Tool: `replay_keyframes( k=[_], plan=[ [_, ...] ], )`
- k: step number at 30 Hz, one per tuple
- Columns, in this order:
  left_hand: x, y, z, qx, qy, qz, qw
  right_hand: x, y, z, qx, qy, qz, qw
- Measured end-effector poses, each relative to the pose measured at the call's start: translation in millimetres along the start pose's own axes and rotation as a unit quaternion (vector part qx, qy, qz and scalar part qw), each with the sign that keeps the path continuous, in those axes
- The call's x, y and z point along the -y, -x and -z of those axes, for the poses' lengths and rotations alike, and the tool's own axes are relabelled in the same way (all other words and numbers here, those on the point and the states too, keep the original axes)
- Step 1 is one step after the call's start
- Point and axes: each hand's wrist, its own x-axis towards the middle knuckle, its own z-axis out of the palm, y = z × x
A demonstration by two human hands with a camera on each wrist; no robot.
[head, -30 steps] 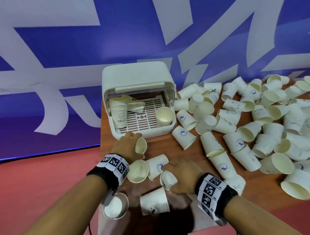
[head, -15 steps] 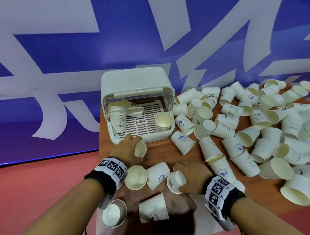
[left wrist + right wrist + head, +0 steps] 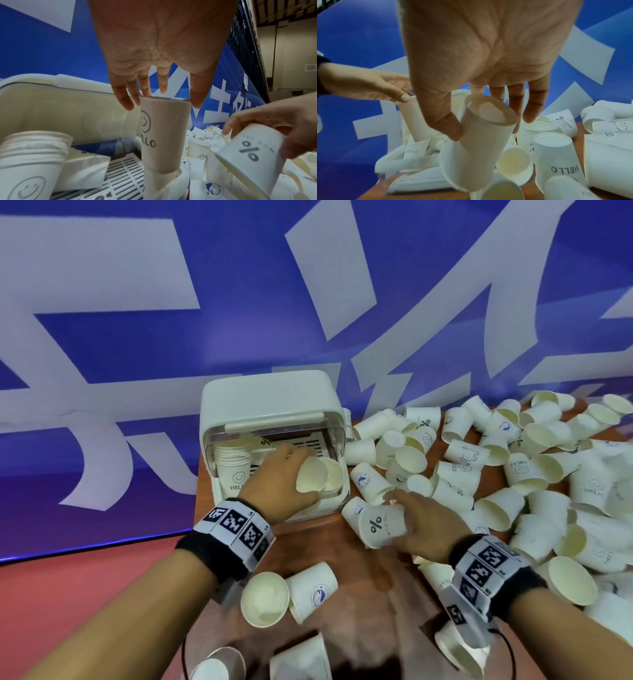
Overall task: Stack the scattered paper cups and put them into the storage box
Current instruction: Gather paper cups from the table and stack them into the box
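We've got L hand [image 3: 274, 487] fingers [image 3: 123, 100] curled round a HELLO cup [image 3: 164, 135] by its base, mouth down into another cup [image 3: 334, 475] at the storage box [image 3: 267, 395] front-right. R hand [image 3: 424, 525] fingers [image 3: 447, 121] pinch a % cup [image 3: 380, 525] just right of the box, over the bench [image 3: 370, 573]. Cup stack [image 3: 233, 467] sits inside left. Loose cups [image 3: 513, 474] all over the right.

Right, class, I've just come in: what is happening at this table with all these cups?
A person is tidying paper cups into a white storage box. Their left hand holds a HELLO cup over a cup standing inside the box, beside a finished stack. Their right hand grips a % cup. Many loose cups cover the table.
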Motion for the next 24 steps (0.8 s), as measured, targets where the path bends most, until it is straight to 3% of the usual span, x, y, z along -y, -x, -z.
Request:
replay_keyframes(
  k=[7, 13, 21, 24],
  plan=[
    [-14.4, -29.2, -11.5, -0.016, 0.005, -0.018, 1.000, -14.3, -15.2, 13.6, -0.091, -0.079, -0.022, 0.993],
    [-14.9, -41.5, -25.3, -0.025, -0.024, -0.024, 0.999, -14.8, -17.6, 18.0, -0.162, -0.206, 0.001, 0.965],
    [-5.8, -58.1, -42.8, 0.002, -0.060, 0.001, 0.998, -17.7, -27.6, 19.0, -0.206, -0.255, 0.040, 0.944],
    [-2.0, -63.8, -49.1, 0.018, -0.070, 0.020, 0.997, -19.9, -29.4, 18.9, -0.189, -0.294, 0.038, 0.936]
  ],
)
